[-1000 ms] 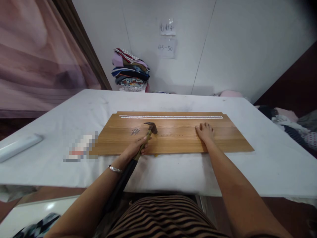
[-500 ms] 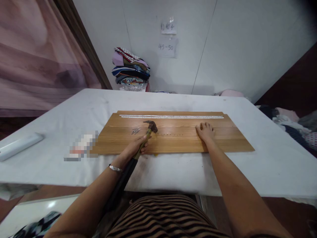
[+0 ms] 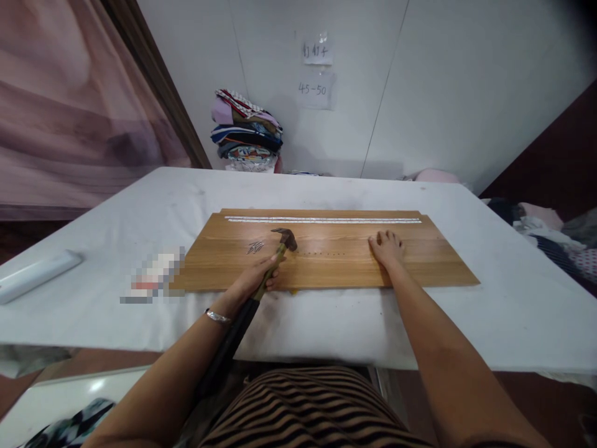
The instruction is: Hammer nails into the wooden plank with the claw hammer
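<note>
My left hand (image 3: 262, 274) is wrapped round the upper handle of a claw hammer (image 3: 240, 323), whose dark metal head is over the wooden board (image 3: 326, 274). The black lower grip runs back along my forearm. Flat on the board's right half lies my right hand (image 3: 388, 247), its fingers spread and nothing in it. Between the hammer head and that hand, a row of small nail heads (image 3: 326, 254) dots the wood. A small pile of loose nails (image 3: 255, 247) lies left of the hammer head.
Two white measuring strips (image 3: 321, 219) run along the board's far side. The board rests on a white-covered table (image 3: 326, 330). A white roll (image 3: 40, 275) lies at the left, near a blurred-out item (image 3: 156, 274). Folded clothes (image 3: 247, 134) are stacked by the back wall.
The hammer head has dipped very slightly toward the board. Otherwise both hands and the nails look the same.
</note>
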The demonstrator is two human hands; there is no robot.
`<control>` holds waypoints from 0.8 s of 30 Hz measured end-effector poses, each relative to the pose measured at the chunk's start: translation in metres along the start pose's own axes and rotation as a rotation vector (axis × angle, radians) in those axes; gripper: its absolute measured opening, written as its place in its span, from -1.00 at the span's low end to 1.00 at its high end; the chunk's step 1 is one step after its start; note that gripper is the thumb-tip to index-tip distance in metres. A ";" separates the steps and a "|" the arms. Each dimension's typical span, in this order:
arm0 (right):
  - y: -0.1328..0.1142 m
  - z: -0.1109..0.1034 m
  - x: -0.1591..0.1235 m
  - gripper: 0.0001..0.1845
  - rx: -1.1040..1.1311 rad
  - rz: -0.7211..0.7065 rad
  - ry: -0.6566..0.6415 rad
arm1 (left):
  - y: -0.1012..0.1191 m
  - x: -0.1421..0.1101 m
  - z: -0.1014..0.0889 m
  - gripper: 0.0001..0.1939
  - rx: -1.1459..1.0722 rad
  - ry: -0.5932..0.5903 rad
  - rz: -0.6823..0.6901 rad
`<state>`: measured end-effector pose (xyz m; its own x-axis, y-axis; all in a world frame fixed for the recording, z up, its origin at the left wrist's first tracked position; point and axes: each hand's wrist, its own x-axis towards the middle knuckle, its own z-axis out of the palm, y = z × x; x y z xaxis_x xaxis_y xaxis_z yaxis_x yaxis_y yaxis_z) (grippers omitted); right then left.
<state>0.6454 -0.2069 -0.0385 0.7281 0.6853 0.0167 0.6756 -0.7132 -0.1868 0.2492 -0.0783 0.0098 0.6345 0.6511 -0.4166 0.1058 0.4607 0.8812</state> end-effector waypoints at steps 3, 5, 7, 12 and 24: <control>0.001 0.001 0.001 -0.38 0.004 -0.003 0.007 | 0.000 -0.001 0.001 -0.43 -0.009 0.000 -0.006; 0.001 0.002 0.001 -0.39 0.005 -0.010 0.009 | 0.000 -0.001 0.001 -0.43 -0.020 -0.005 0.001; 0.002 0.003 0.002 -0.39 0.008 -0.009 0.006 | 0.000 0.000 0.000 -0.42 -0.025 -0.013 0.008; 0.002 0.004 0.002 -0.39 0.008 -0.006 0.016 | -0.002 0.003 -0.001 -0.38 -0.020 0.008 -0.003; 0.000 0.001 0.000 -0.39 0.005 -0.013 0.012 | 0.001 0.002 0.000 -0.41 -0.015 0.004 -0.020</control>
<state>0.6454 -0.2070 -0.0400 0.7206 0.6927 0.0305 0.6844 -0.7034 -0.1919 0.2505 -0.0772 0.0096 0.6293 0.6437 -0.4354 0.1074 0.4829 0.8691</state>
